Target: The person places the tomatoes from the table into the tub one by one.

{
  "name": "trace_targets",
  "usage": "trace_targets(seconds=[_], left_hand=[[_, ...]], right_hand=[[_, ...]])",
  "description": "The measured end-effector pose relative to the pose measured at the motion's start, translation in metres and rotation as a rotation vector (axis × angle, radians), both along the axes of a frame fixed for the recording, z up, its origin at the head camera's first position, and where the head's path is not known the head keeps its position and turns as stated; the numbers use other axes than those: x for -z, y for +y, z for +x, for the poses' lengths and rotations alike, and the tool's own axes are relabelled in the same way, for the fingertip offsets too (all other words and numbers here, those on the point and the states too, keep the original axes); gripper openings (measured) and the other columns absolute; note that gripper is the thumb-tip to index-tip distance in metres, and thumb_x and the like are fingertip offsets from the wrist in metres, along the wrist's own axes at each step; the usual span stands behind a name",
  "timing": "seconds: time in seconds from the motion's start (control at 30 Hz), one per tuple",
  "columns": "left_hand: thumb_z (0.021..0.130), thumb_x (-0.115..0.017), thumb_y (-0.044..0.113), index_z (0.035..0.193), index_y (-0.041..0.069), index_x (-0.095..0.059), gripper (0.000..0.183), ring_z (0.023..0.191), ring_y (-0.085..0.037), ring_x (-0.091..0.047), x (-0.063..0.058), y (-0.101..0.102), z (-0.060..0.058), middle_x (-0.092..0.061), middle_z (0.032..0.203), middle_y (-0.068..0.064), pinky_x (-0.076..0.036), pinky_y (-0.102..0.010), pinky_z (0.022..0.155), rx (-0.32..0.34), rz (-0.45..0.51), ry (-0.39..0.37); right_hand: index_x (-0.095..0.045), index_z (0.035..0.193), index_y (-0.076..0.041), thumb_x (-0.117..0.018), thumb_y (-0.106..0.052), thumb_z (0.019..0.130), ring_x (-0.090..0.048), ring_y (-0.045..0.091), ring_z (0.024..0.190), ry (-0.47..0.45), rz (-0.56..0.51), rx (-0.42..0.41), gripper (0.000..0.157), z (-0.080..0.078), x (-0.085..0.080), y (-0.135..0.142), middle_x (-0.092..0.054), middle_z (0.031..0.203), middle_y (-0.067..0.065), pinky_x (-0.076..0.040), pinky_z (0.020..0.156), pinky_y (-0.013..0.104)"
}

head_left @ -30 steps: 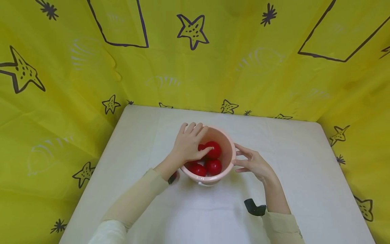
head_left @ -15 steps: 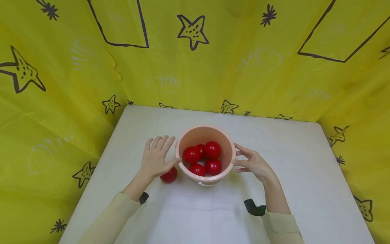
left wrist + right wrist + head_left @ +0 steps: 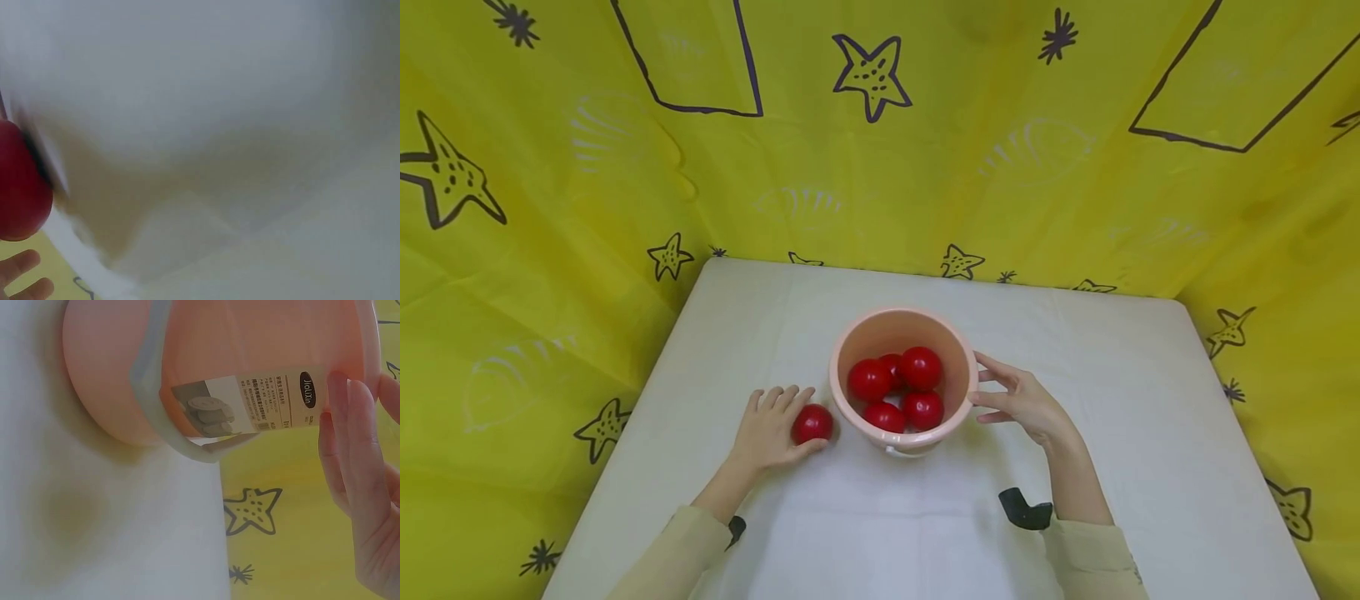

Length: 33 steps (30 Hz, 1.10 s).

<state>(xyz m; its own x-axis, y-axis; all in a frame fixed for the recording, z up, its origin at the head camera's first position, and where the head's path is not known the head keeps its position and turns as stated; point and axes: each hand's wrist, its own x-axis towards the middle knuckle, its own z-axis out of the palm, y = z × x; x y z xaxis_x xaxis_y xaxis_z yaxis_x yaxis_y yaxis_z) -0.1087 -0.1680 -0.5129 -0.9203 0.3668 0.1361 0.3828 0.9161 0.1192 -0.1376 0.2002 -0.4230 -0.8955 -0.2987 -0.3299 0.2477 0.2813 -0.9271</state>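
A pink bucket (image 3: 964, 414) stands upright on the white table, with several smooth red balls (image 3: 921, 367) inside it. Left of the bucket, one more red ball (image 3: 812, 424) lies on the tabletop. My left hand (image 3: 767, 433) is beside that ball, fingers over its far side and thumb stretched along the near side. The left wrist view shows the ball (image 3: 22, 181) at its edge, fingertips (image 3: 22, 265) a little apart from it. My right hand (image 3: 1026, 406) touches the bucket's right side with extended fingertips, near the rim and a printed label (image 3: 250, 403).
The white table (image 3: 1120, 400) has yellow patterned curtains (image 3: 880, 167) at its back and sides. A pale handle (image 3: 150, 381) hangs on the bucket's outside. Dark wrist mounts (image 3: 1025, 510) stick out near the sleeves.
My left hand has left the bucket's mouth, uncovering the balls there, and has moved left and nearer to the loose ball. My right hand and the bucket stay in place.
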Motion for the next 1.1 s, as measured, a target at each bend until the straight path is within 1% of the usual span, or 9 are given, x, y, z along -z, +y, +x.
trace_targets(seconds=[0.13, 0.23, 0.37, 0.47, 0.57, 0.67, 0.83, 0.97, 1.1], left_hand=[[0.069, -0.058, 0.063, 0.128, 0.015, -0.049, 0.076, 0.110, -0.031, -0.045, 0.006, -0.001, 0.002, -0.053, 0.120, -0.012, -0.034, -0.056, 0.093, 0.011, -0.048, -0.011], [0.070, -0.056, 0.064, 0.127, 0.015, -0.050, 0.076, 0.108, -0.030, -0.045, 0.009, -0.003, 0.003, -0.054, 0.118, -0.012, -0.035, -0.054, 0.092, 0.022, -0.079, -0.004], [0.068, -0.058, 0.064, 0.123, 0.014, -0.050, 0.076, 0.105, -0.029, -0.046, 0.013, -0.004, 0.001, -0.054, 0.114, -0.011, -0.036, -0.052, 0.090, 0.032, -0.081, 0.011], [0.066, -0.060, 0.064, 0.122, 0.014, -0.050, 0.076, 0.104, -0.028, -0.046, 0.014, -0.005, 0.001, -0.054, 0.112, -0.010, -0.036, -0.051, 0.089, 0.033, -0.093, 0.010], [0.066, -0.061, 0.063, 0.121, 0.013, -0.050, 0.075, 0.104, -0.027, -0.046, 0.015, -0.005, 0.001, -0.053, 0.112, -0.009, -0.036, -0.051, 0.089, 0.021, -0.092, -0.002], [0.066, -0.062, 0.061, 0.119, 0.011, -0.050, 0.074, 0.103, -0.027, -0.046, 0.015, -0.003, 0.001, -0.053, 0.111, -0.009, -0.037, -0.052, 0.089, 0.000, -0.064, -0.010], [0.067, -0.062, 0.061, 0.114, 0.009, -0.052, 0.071, 0.097, -0.027, -0.048, 0.017, 0.000, 0.001, -0.052, 0.107, -0.009, -0.041, -0.049, 0.084, -0.045, -0.040, 0.007], [0.066, -0.063, 0.060, 0.111, 0.009, -0.052, 0.069, 0.093, -0.027, -0.048, 0.013, -0.002, -0.003, -0.052, 0.104, -0.008, -0.043, -0.046, 0.079, -0.059, -0.042, 0.055], [0.066, -0.066, 0.057, 0.109, 0.009, -0.052, 0.067, 0.090, -0.027, -0.049, 0.001, -0.008, -0.011, -0.053, 0.102, -0.008, -0.044, -0.044, 0.076, -0.054, -0.038, 0.110]], right_hand=[[-0.033, 0.141, -0.013, -0.068, -0.017, 0.081, -0.052, 0.029, 0.102, -0.003, 0.006, 0.008, 0.070, 0.000, 0.000, 0.000, -0.042, 0.125, 0.019, -0.054, 0.073, 0.038], [-0.032, 0.141, -0.012, -0.067, -0.016, 0.081, -0.055, 0.027, 0.098, 0.002, -0.002, 0.002, 0.070, 0.000, 0.000, 0.000, -0.042, 0.125, 0.021, -0.054, 0.073, 0.038], [-0.032, 0.141, -0.011, -0.067, -0.015, 0.081, -0.059, 0.026, 0.092, 0.004, -0.008, -0.001, 0.070, 0.000, -0.002, -0.001, -0.041, 0.124, 0.023, -0.054, 0.073, 0.039], [-0.033, 0.141, -0.012, -0.068, -0.015, 0.081, -0.058, 0.025, 0.092, -0.001, -0.003, 0.006, 0.070, 0.000, -0.002, -0.001, -0.042, 0.124, 0.022, -0.055, 0.072, 0.038], [-0.033, 0.141, -0.013, -0.068, -0.015, 0.080, -0.059, 0.026, 0.092, -0.010, -0.001, 0.015, 0.070, 0.000, -0.002, -0.001, -0.042, 0.123, 0.021, -0.055, 0.072, 0.038], [-0.034, 0.141, -0.015, -0.069, -0.016, 0.080, -0.059, 0.028, 0.093, -0.019, 0.000, 0.025, 0.070, 0.000, -0.001, -0.001, -0.042, 0.123, 0.019, -0.055, 0.072, 0.038], [-0.033, 0.141, -0.015, -0.069, -0.019, 0.080, -0.052, 0.030, 0.102, -0.007, 0.005, 0.011, 0.071, 0.000, 0.001, 0.000, -0.042, 0.124, 0.018, -0.055, 0.073, 0.038], [-0.033, 0.141, -0.015, -0.069, -0.020, 0.080, -0.052, 0.031, 0.103, -0.005, 0.007, 0.009, 0.072, 0.000, 0.001, -0.001, -0.043, 0.124, 0.018, -0.054, 0.073, 0.038], [-0.032, 0.142, -0.015, -0.068, -0.020, 0.080, -0.051, 0.031, 0.103, -0.007, 0.015, 0.008, 0.071, 0.000, 0.000, -0.001, -0.042, 0.124, 0.019, -0.054, 0.073, 0.038]])
